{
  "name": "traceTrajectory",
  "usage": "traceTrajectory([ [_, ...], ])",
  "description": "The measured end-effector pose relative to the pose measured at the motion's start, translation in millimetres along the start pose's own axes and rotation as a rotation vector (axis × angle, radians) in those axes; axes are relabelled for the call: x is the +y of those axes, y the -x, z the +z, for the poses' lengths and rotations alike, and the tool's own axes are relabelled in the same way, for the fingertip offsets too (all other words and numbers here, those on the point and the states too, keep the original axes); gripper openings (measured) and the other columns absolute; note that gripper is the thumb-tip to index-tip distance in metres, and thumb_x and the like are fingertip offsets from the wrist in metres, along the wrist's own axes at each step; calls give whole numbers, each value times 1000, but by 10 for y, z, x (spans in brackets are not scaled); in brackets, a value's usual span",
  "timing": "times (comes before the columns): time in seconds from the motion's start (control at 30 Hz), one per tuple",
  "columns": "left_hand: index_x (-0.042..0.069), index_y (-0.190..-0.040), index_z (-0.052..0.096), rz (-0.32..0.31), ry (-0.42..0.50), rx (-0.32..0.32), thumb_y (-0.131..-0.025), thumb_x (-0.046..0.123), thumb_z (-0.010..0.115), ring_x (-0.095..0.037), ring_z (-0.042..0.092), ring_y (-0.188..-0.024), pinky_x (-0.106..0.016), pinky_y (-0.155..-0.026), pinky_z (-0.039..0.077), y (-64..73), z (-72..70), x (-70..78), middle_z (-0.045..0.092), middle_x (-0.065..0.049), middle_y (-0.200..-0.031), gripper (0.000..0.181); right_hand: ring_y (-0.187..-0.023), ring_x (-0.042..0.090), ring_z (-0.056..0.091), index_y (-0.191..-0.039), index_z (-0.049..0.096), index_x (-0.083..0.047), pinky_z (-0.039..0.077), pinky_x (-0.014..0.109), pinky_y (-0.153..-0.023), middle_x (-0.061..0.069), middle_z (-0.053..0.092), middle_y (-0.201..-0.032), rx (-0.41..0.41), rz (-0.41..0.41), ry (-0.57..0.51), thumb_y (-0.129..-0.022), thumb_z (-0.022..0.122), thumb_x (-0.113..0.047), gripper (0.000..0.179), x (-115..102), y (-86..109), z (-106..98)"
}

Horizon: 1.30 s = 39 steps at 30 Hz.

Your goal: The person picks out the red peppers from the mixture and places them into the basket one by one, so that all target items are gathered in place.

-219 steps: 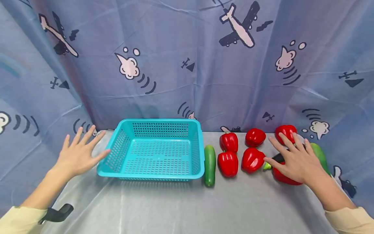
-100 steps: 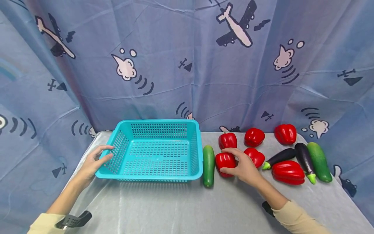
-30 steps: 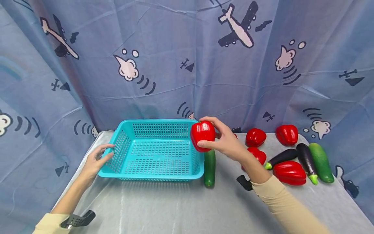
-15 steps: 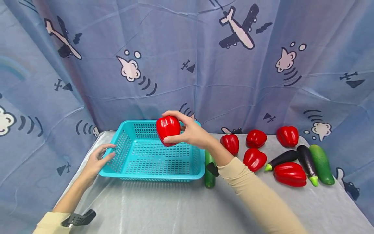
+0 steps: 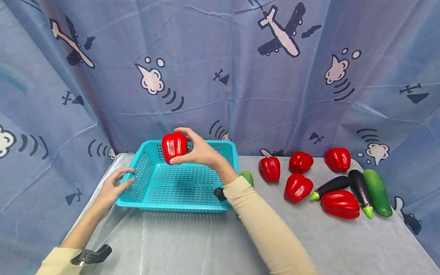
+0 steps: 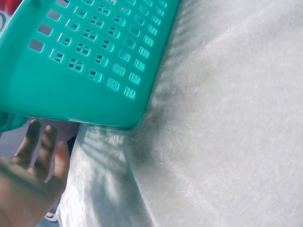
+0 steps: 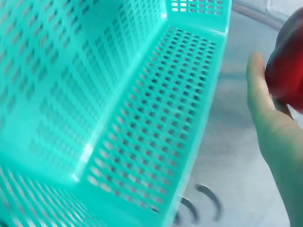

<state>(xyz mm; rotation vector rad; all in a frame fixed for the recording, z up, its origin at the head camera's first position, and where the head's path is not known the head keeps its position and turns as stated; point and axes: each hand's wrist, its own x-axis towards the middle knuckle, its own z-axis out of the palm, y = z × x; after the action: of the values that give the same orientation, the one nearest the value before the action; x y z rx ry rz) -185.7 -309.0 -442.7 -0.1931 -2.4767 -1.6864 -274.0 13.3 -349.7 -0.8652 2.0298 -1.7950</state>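
Observation:
My right hand (image 5: 199, 152) grips a red bell pepper (image 5: 174, 146) between thumb and fingers, high over the back part of a turquoise plastic basket (image 5: 185, 208). In the right wrist view the pepper (image 7: 291, 66) shows only partly at the right edge, with the basket wall (image 7: 156, 123) to its left. My left hand (image 5: 111, 189) is at the basket's left rim, its thumb and fingertips overlapping the edge in the head view. Seen from the left wrist, its fingers (image 6: 46, 149) are loosely extended, with the tips right at the rim.
Several red bell peppers (image 5: 269, 169) lie right of the basket. Farther right are two eggplants (image 5: 361, 191) and a cucumber (image 5: 377, 193). Another cucumber (image 5: 246, 177) beside the basket is partly hidden by my right sleeve (image 5: 268, 229). A patterned curtain (image 5: 220, 76) hangs behind the table.
My right hand took the front-left pepper from the table, lifted it, and carried it left over the basket. My left hand came to the basket's left rim earlier and has stayed there.

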Motion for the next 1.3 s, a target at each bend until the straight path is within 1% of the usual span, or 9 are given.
traceTrajectory([
  [0.07,-3,-134,55,0,0,-3,-102,16,65,-44,31,-141,-34,-103,38,6,-16,-1,53,-3,-138,39,-104,34,62,-149,43,-21,56,49,-85,9,50,-135,26,16,-29,-81,85,-11,80,88,-65,55],
  [0.2,-1,-133,56,5,4,-1,-101,15,65,-44,30,-141,-54,-110,31,16,-43,-2,53,3,-134,36,-113,30,56,-147,46,-20,53,54,-89,7,52,-134,78,69,-86,-81,85,-10,78,240,-162,166],
  [0.23,-1,-133,56,5,2,0,-101,15,65,-44,30,-141,-54,-110,31,19,-47,-2,54,4,-134,37,-116,29,54,-147,46,-20,53,55,-90,6,51,-134,90,84,-97,-81,85,-10,78,271,-180,194],
  [0.33,-2,-132,56,17,-2,1,-101,14,65,-44,33,-140,-40,-106,37,29,-48,-1,54,2,-134,36,-121,29,48,-146,47,-21,51,57,-91,4,52,-133,115,125,-112,-79,87,-11,79,346,-233,269],
  [0.47,-4,-132,56,43,5,4,-101,12,65,-44,34,-138,-22,-91,44,30,-36,-11,54,-1,-134,36,-122,31,47,-147,47,-18,50,59,-92,3,52,-130,104,164,-122,-79,88,-11,80,422,-294,344],
  [0.57,-4,-131,56,59,12,13,-101,10,65,-43,37,-136,-21,-84,48,30,-21,-25,55,-2,-133,35,-118,30,50,-150,44,-15,49,59,-95,5,54,-127,78,191,-168,-82,86,-10,81,478,-335,397],
  [0.77,-1,-131,58,62,14,13,-101,10,65,-39,39,-135,-21,-82,49,36,-5,-25,55,-9,-135,34,-112,29,55,-152,43,-17,50,55,-94,7,55,-125,39,295,-209,-84,86,-13,80,616,-378,451],
  [1.0,2,-131,60,44,23,19,-100,12,67,-9,48,-122,-25,-76,52,26,19,-19,55,-11,-134,33,-112,32,55,-155,37,-14,51,55,-93,11,52,-128,-8,383,-282,-86,83,-7,84,705,-370,469],
  [1.3,2,-131,60,49,47,17,-99,10,67,-9,57,-108,-27,-71,53,22,22,-14,56,-10,-134,33,-108,36,59,-152,44,-18,54,55,-87,11,48,-131,-34,451,-361,-85,82,-3,78,806,-406,498],
])
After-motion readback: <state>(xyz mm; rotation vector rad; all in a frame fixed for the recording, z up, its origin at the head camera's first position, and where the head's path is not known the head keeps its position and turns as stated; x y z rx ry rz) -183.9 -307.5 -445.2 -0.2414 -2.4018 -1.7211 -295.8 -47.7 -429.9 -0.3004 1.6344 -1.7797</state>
